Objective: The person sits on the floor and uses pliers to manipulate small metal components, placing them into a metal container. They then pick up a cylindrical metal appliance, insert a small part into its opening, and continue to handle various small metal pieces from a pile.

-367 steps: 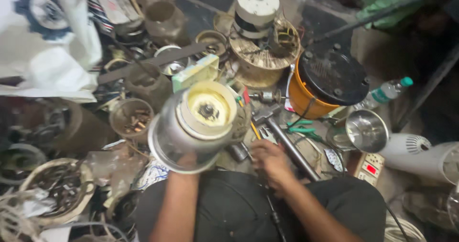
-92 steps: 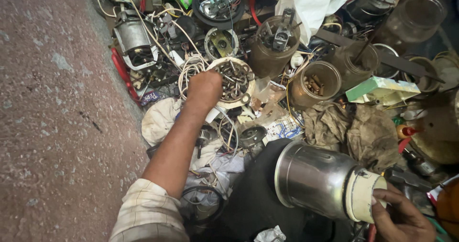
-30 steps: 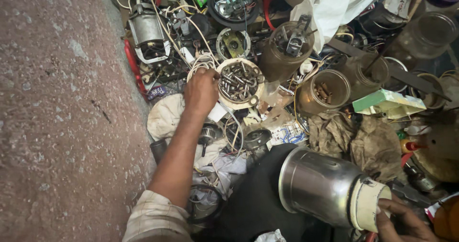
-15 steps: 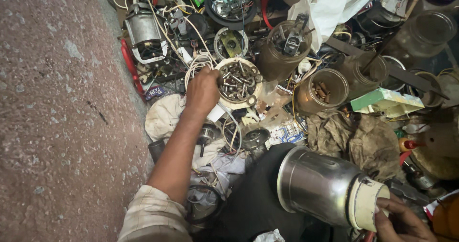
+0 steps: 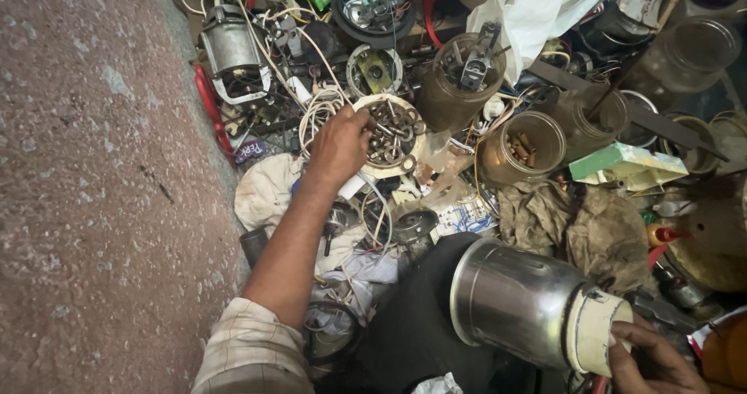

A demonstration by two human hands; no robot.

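My left hand (image 5: pixel 339 145) reaches forward into a round white dish (image 5: pixel 393 132) full of small rusty nuts, washers and screws; its fingers rest in the parts, and I cannot tell whether they pinch one. My right hand (image 5: pixel 652 360) at the bottom right grips the white base end of a steel mixer jar (image 5: pixel 529 304) that lies on its side across my lap, its open mouth pointing left.
Jars of small parts (image 5: pixel 522 147), (image 5: pixel 461 83) stand beyond the dish. An electric motor (image 5: pixel 233 48), coils of wire, a dirty rag (image 5: pixel 580 223), a white plastic bag (image 5: pixel 529 9) and a green-and-white box (image 5: pixel 622 164) crowd the work area. Rough stone floor (image 5: pixel 85 199) lies to the left.
My left hand has stayed at the dish, fingers shifting slightly among the parts. The jar and my right hand have barely moved; the view has drifted a little.
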